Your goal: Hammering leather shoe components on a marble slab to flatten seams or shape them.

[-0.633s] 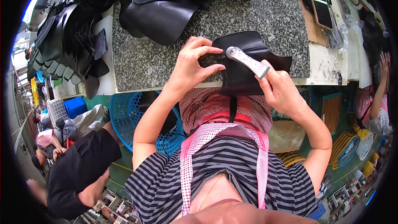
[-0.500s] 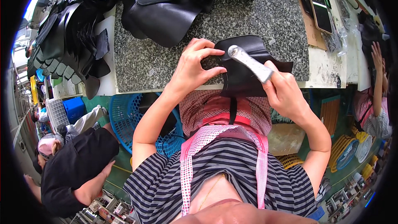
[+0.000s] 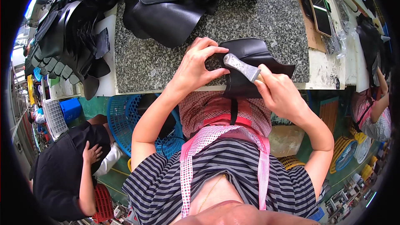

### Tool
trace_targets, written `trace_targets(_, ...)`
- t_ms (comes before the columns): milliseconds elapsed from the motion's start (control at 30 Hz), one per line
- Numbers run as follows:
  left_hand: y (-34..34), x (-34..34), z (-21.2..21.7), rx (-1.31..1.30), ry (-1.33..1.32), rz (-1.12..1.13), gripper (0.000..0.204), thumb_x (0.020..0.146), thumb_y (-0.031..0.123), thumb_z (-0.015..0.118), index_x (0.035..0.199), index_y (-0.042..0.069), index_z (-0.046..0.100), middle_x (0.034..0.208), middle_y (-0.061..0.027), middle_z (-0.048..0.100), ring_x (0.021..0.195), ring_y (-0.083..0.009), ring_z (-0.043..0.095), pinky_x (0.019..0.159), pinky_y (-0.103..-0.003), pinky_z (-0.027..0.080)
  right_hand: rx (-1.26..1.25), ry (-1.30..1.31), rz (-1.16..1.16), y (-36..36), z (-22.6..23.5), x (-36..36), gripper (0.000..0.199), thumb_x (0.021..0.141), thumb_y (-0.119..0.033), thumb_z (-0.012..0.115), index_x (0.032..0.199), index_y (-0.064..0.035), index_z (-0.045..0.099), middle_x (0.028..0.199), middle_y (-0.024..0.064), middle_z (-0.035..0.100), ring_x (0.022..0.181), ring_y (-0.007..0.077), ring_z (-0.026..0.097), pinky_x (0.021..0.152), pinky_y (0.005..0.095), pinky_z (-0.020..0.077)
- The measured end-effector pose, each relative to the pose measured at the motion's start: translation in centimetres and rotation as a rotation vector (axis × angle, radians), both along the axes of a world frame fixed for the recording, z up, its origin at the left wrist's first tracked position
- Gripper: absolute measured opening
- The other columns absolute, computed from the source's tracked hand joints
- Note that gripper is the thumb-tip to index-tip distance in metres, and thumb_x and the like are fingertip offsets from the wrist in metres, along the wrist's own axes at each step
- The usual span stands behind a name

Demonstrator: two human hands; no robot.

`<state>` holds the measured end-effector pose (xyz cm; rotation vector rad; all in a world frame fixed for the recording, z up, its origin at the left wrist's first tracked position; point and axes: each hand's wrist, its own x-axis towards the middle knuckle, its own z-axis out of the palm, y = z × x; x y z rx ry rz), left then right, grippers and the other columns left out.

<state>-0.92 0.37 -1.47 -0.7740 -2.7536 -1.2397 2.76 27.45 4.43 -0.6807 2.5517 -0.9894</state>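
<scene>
A black leather piece lies at the front edge of the speckled stone slab, its near part hanging over the edge. My left hand holds the piece's left edge, with the forefinger and thumb tips on it a little apart. In my right hand is a hammer with a worn, pale metal head, gripped by its handle. The rounded end of the head is over the leather, close to my left fingertips. I cannot tell whether it touches the leather.
Black leather pieces are heaped at the slab's back, and a layered stack lies at its left. A phone rests at the right. Below the table stands a blue basket. Co-workers are at left and right.
The hammer's rounded end has moved slightly left and nearer to me, and its head now looks foreshortened. My left hand has barely moved. The left co-worker has shifted position; the right one's arm is lower.
</scene>
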Motion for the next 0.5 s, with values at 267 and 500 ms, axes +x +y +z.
trace_targets(267, -0.16, -0.46, -0.02, 0.003, -0.033, -0.037, 0.054, 0.068, 0.02, 0.093, 0.115, 0.001, 0.072, 0.109, -0.0125, 0.065, 0.11, -0.0324, 0.061, 0.098, -0.043, 0.052, 0.043, 0.053, 0.059, -0.94, -0.22, -0.5, 0.024, 0.104, -0.018, 0.061, 0.111, 0.0008, 0.049, 0.075, 0.0241, 0.066, 0.072, 0.046, 0.068, 0.061, 0.0547, 0.0506)
trace_targets(500, -0.2, -0.47, -0.05, 0.027, -0.034, -0.051, 0.056, 0.067, 0.021, 0.094, 0.114, 0.001, 0.072, 0.109, -0.0125, 0.064, 0.109, -0.0326, 0.06, 0.099, -0.043, 0.051, 0.017, -0.019, 0.053, -0.66, -0.34, -0.24, 0.022, 0.104, -0.017, 0.06, 0.111, 0.0005, 0.049, 0.075, 0.0238, 0.065, 0.073, 0.046, 0.067, 0.062, 0.0538, 0.0501)
